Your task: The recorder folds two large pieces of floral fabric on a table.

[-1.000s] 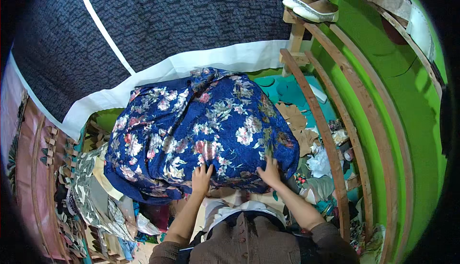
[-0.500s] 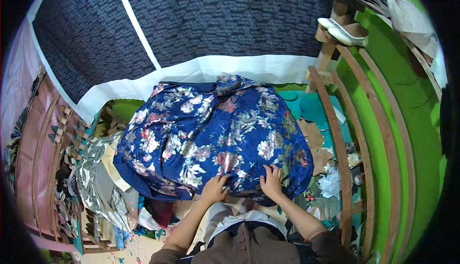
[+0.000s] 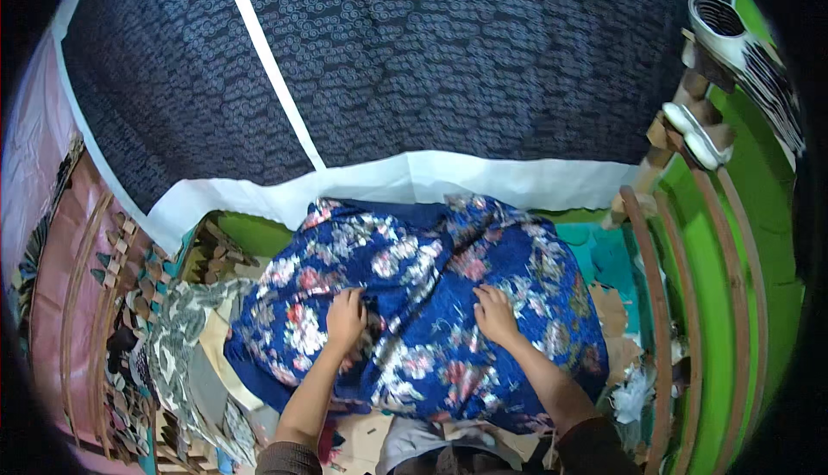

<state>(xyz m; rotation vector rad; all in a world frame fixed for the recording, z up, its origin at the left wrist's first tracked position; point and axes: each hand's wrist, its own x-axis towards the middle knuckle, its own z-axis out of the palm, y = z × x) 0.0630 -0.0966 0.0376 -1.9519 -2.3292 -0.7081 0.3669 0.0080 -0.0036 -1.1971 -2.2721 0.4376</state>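
Observation:
A large blue floral cloth [image 3: 431, 303] with white, pink and grey blossoms lies in a broad, rumpled mound in front of me. A fold runs across it between my hands. On its left half rests my left hand [image 3: 347, 320], fingers pointing away from me over the fabric. My right hand [image 3: 496, 313] lies on the right half, fingers slightly bent and a little apart. Both palms face down on the cloth, and neither hand visibly grips it. What lies under the mound is hidden.
Camouflage fabric [image 3: 177, 328] hangs at the left beside a rack with shoe-sole-shaped pieces [image 3: 129, 303]. Wooden rails [image 3: 651, 303] stand at the right, with white shoes [image 3: 694, 134] at their top. A dark patterned sheet [image 3: 483, 70] with a white border covers the far side.
Both hands have moved from the cloth's near edge farther up onto it and somewhat apart. The view has shifted, so the cloth and far sheet sit lower in the picture.

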